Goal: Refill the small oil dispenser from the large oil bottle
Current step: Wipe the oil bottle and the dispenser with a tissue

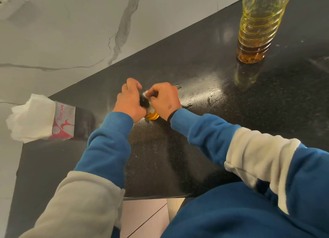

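1. My left hand [129, 102] is curled round the small oil dispenser [150, 115], gripping it near its black top [143, 102].
2. My right hand [164, 99] pinches a white tissue [146, 93] against that top; its fingers are bent tight on the paper.
3. The dispenser stands on the dark table [204, 123] between my two hands, with only a sliver of amber oil showing beneath them.
4. I can read no label on the dispenser.
5. To the left, one tissue pack [58, 121] lies on the table, white sheets spilling out, printed in red with "ORIGAMI".
6. One large oil bottle [258, 25] stands upright far to the right, well apart from my hands, with yellow oil inside and no label I can see.
7. I count two hands, two oil containers, one tissue pack.
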`<control>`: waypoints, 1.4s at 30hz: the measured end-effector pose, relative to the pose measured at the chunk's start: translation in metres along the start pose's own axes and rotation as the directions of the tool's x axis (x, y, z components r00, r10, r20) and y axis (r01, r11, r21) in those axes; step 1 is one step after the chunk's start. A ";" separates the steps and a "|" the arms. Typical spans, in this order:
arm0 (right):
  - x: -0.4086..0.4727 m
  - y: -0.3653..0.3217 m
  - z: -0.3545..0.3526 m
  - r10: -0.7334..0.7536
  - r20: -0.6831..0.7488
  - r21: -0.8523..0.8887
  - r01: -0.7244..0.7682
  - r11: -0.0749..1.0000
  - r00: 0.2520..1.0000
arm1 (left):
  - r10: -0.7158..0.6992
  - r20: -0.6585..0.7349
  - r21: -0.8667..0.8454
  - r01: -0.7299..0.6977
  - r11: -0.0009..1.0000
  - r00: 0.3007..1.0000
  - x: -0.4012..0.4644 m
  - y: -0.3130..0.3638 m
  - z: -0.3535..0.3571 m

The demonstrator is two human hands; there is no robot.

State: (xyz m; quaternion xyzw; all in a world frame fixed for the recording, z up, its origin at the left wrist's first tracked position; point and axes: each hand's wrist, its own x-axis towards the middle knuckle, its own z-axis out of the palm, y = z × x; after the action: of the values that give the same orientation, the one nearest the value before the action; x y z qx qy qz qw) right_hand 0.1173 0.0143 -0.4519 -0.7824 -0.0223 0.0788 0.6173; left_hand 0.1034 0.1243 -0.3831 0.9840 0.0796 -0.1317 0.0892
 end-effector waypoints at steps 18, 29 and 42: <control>-0.005 0.027 -0.002 0.172 0.076 -0.200 -0.154 0.968 0.982 | 0.086 0.066 -0.114 -0.078 0.990 0.994 -0.002 0.000 -0.005; -0.002 0.026 -0.010 0.195 0.087 -0.186 -0.176 0.967 0.977 | 0.087 -0.052 0.127 -0.080 0.989 0.995 -0.003 -0.002 -0.021; -0.009 0.002 -0.007 0.053 0.034 -0.041 -0.052 0.998 0.998 | -0.263 0.060 0.070 0.259 0.963 0.963 0.002 0.011 -0.022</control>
State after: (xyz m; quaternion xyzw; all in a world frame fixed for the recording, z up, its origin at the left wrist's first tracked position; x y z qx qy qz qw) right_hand 0.1090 0.0059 -0.4513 -0.7934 -0.0140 0.1083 0.5988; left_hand 0.1122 0.1182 -0.3611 0.9621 0.2013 -0.1786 0.0433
